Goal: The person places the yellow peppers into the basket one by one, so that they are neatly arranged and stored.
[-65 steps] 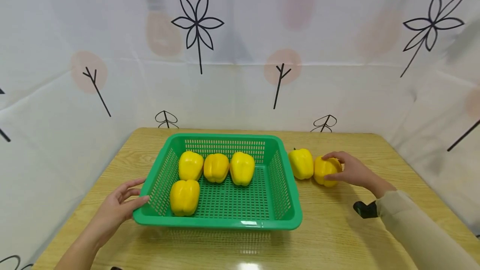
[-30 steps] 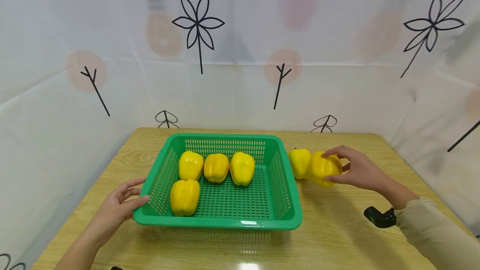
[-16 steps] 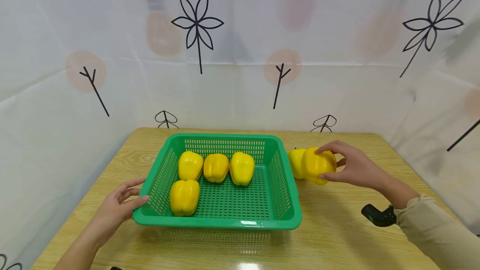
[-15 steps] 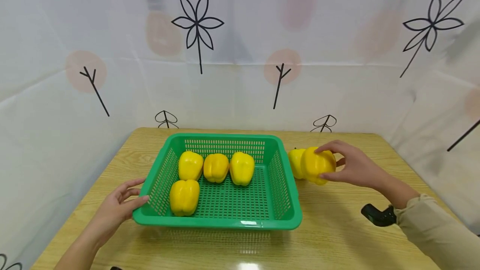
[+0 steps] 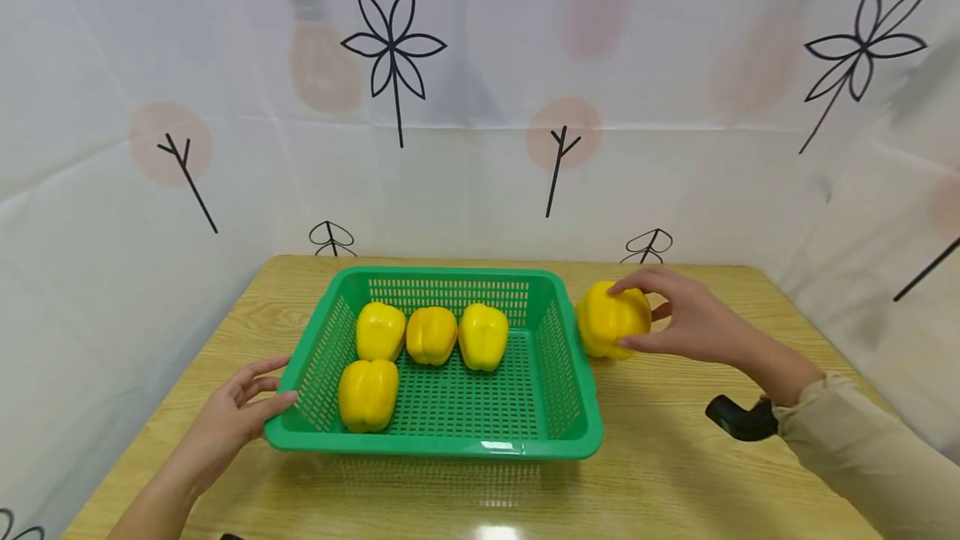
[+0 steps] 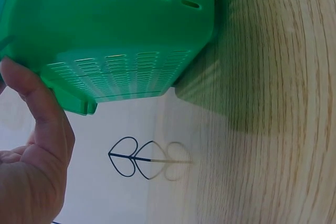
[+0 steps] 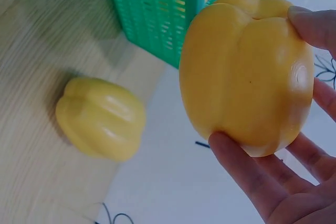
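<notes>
My right hand [image 5: 690, 315] grips a yellow bell pepper [image 5: 613, 319], held up off the table just right of the green plastic basket [image 5: 435, 446]. In the right wrist view that bell pepper [image 7: 247, 77] is pinched between thumb and fingers, close to the basket wall [image 7: 149, 14]. A second bell pepper [image 7: 102, 118] lies on the table below; in the head view the held one covers most or all of it. Several yellow bell peppers, such as one at the front left [image 5: 368, 395], lie inside the basket. My left hand [image 5: 232, 419] holds the basket's left rim.
The basket stands on a wood-grain table [image 5: 675, 457], its right half showing bare mesh floor. A patterned white cloth [image 5: 480, 190] hangs behind and at the sides. A black device [image 5: 742, 419] sits at my right wrist.
My right hand has taken hold of the right-hand bell pepper, lifted it, and carried it left in front of the other one, toward the basket. My left hand has stayed at the rim.
</notes>
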`<move>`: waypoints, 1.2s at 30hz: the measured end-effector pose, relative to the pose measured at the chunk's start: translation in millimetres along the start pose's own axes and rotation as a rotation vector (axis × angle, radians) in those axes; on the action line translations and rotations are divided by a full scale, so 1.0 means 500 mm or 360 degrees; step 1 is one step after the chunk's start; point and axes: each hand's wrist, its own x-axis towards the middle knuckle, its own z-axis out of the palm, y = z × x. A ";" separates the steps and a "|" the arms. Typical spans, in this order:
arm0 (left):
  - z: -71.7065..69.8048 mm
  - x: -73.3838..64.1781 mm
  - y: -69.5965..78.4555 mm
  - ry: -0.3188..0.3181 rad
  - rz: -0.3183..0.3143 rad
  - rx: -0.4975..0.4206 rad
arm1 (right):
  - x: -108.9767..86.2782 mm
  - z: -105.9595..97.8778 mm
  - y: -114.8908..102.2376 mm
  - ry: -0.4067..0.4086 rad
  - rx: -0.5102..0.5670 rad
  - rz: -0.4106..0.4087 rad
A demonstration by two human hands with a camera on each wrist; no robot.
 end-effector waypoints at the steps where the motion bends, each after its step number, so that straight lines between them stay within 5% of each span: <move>1: 0.000 0.000 0.000 0.0001 -0.0002 -0.0001 | 0.004 0.002 -0.003 -0.0004 0.0008 -0.0006; 36: -0.001 0.003 -0.009 -0.0013 0.0021 -0.0013 | 0.135 0.104 -0.108 -0.0277 0.0306 -0.0098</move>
